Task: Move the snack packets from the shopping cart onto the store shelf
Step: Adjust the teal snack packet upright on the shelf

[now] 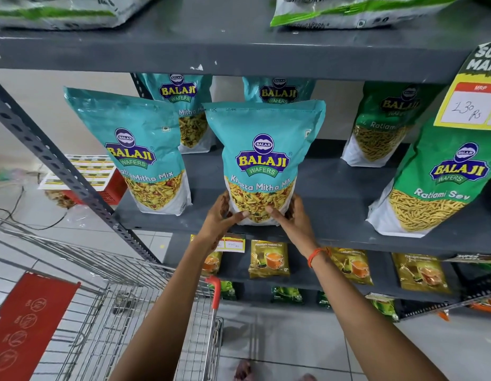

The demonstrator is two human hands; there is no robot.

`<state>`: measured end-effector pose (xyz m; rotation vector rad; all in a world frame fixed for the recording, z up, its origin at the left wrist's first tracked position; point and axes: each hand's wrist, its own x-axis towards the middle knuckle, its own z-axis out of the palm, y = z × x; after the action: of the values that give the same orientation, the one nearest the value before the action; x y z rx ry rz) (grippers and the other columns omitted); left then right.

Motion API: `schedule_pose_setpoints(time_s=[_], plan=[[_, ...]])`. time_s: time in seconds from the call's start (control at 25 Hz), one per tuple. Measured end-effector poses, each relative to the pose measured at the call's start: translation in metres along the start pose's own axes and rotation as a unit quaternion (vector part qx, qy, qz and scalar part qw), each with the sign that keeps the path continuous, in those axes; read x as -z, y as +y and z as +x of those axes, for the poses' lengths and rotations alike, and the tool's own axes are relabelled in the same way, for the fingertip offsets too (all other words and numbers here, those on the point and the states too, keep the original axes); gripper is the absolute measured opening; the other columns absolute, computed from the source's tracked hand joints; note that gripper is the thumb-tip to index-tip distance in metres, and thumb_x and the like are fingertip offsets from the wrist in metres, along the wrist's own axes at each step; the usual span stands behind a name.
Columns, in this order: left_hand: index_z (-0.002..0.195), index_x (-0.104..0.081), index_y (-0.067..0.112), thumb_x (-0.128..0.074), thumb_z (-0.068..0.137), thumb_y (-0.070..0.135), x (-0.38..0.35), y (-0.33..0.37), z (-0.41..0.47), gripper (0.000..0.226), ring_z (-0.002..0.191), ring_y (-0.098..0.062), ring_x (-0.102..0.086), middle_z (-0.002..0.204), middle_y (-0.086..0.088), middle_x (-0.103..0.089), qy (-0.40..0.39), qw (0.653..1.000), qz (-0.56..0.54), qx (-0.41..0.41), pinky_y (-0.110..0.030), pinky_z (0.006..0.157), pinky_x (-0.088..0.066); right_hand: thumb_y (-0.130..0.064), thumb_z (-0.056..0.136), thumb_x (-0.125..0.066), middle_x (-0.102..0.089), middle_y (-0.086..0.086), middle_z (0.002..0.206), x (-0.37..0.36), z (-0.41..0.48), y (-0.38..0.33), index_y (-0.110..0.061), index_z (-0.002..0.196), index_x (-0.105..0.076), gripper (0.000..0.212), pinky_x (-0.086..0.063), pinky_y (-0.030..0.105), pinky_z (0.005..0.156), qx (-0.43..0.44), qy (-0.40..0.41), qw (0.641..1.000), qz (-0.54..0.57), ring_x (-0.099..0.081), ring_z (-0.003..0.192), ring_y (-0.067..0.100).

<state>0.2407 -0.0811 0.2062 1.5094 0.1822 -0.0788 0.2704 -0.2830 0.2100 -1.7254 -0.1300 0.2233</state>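
A teal Khatta Mitha Mix snack packet (262, 158) stands upright at the front of the grey middle shelf (332, 185). My left hand (221, 217) grips its lower left corner and my right hand (292, 218) grips its lower right corner. Another teal packet (137, 149) stands on the same shelf to the left, and two more stand behind. The wire shopping cart (123, 306) is at the lower left, below my left arm; its visible part holds no packets.
Green Ratlami Sev packets (436, 182) stand at the right of the shelf. A yellow price tag (471, 105) hangs from the shelf above. Tea packets (269, 258) fill the lower shelf. The slanted grey upright (54, 158) runs left of the shelf. A red crate (112, 191) sits on the floor.
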Motion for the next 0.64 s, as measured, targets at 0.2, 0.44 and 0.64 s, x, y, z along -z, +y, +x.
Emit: schedule_pose_setpoints(time_s=[0.2, 0.44, 0.64], plan=[[0.132, -0.042, 0.014, -0.07, 0.081, 0.011, -0.001, -0.001, 0.002, 0.058, 0.12, -0.019, -0.058, 0.128, -0.002, -0.06, -0.021, 1.0, 0.005, -0.006, -0.025, 0.09, -0.055, -0.065, 0.06, -0.072, -0.06, -0.026, 0.114, -0.002, -0.002, 0.002, -0.056, 0.108, -0.043, 0.057, -0.049, 0.041, 0.102, -0.001, 0.015, 1.0, 0.011, -0.056, 0.112, -0.003], [0.148, -0.015, 0.019, -0.064, 0.087, 0.019, -0.008, 0.012, -0.01, 0.078, 0.138, -0.009, -0.037, 0.157, -0.004, -0.026, 0.0, 0.997, 0.065, -0.044, -0.03, 0.111, -0.036, -0.066, 0.069, -0.059, -0.036, -0.003, 0.15, -0.017, -0.013, -0.02, -0.031, 0.144, -0.021, 0.091, -0.038, 0.036, 0.112, 0.041, 0.123, 0.991, 0.047, -0.038, 0.136, 0.01], [0.149, 0.009, 0.022, -0.047, 0.092, 0.044, -0.015, 0.04, -0.042, 0.082, 0.148, -0.007, 0.005, 0.156, 0.012, 0.011, 0.198, 0.907, 0.23, -0.292, -0.027, 0.122, -0.008, -0.04, 0.095, -0.042, -0.014, 0.011, 0.157, -0.066, -0.019, -0.071, -0.009, 0.146, -0.017, 0.064, -0.029, 0.044, 0.116, 0.338, 0.278, 0.897, -0.06, -0.018, 0.147, 0.024]])
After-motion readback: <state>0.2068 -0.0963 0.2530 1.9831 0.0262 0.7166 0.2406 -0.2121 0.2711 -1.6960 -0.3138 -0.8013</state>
